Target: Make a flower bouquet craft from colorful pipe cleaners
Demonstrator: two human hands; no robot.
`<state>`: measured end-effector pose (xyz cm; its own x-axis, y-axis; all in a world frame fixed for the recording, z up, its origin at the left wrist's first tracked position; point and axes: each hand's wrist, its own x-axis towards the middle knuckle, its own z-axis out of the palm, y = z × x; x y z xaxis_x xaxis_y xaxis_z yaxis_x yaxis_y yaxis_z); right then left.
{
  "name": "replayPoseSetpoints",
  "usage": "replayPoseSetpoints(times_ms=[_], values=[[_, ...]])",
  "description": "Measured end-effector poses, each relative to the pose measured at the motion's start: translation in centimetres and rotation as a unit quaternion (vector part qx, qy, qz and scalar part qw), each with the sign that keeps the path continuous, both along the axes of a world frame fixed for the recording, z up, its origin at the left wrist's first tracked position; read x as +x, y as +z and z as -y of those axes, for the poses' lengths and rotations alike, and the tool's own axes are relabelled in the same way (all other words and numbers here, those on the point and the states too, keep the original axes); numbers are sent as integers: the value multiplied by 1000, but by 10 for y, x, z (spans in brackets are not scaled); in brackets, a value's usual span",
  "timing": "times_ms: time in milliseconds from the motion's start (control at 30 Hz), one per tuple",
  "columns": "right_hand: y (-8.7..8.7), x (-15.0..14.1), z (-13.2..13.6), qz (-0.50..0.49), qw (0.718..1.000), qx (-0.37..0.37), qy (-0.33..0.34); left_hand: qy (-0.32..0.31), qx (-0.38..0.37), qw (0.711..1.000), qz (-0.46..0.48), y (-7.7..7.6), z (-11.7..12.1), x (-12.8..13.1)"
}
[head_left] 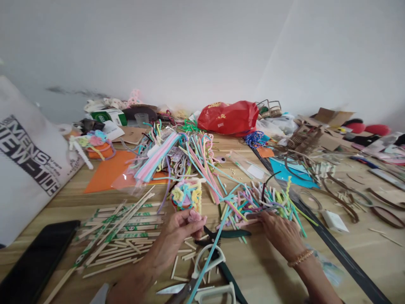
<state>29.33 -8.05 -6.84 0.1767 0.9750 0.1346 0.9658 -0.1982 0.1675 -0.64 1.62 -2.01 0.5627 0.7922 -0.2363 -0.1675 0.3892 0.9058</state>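
Observation:
My left hand (180,230) pinches a small curled pink pipe-cleaner piece (194,216) between thumb and fingers. Just behind it stands a small round bundle of pipe-cleaner flowers (186,194) in yellow, pink and blue. My right hand (280,234), a beaded bracelet at its wrist, reaches into a heap of short cut pipe cleaners (274,198). Its fingers are drawn together there, a pink piece near the tips; what they grip is partly hidden. Scissors with pale handles (218,257) lie below and between the hands, over dark green-handled pliers (236,233). A long blue pipe cleaner (207,264) crosses the scissors.
Bundled pipe cleaners (158,158) lie behind on orange sheets (107,171). Wooden sticks (123,249) spread at left beside a black phone (38,261) and a white printed bag (28,164). A red plastic bag (229,118) sits at the back. Brown strips (341,202) and a white adapter (335,221) lie right.

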Motion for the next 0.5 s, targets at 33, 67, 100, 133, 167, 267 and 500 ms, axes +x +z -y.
replayPoseSetpoints(times_ms=[33, 67, 100, 133, 167, 267, 500], values=[[2, 1, 1, -7, 1000, -11, 7, 0, -3, 1000, -2, 1, 0, 0], [6, 1, 2, -16, 999, -26, 15, 2, -4, 1000, -4, 2, 0, 0], [10, 2, 4, -30, 998, -41, 27, 3, -4, 1000, -4, 2, 0, 0], [15, 3, 6, -47, 997, -48, 41, 4, -2, 1000, -3, 2, 0, 0], [20, 4, 8, -66, 995, -55, 59, 4, 1, 1000, -1, 3, -1, 0], [40, 5, 12, -93, 988, -91, 88, 2, 14, 1000, 3, 4, -1, 0], [92, -30, -8, -243, 962, -1, 125, 1, 15, 1000, 8, 9, 0, 1]])
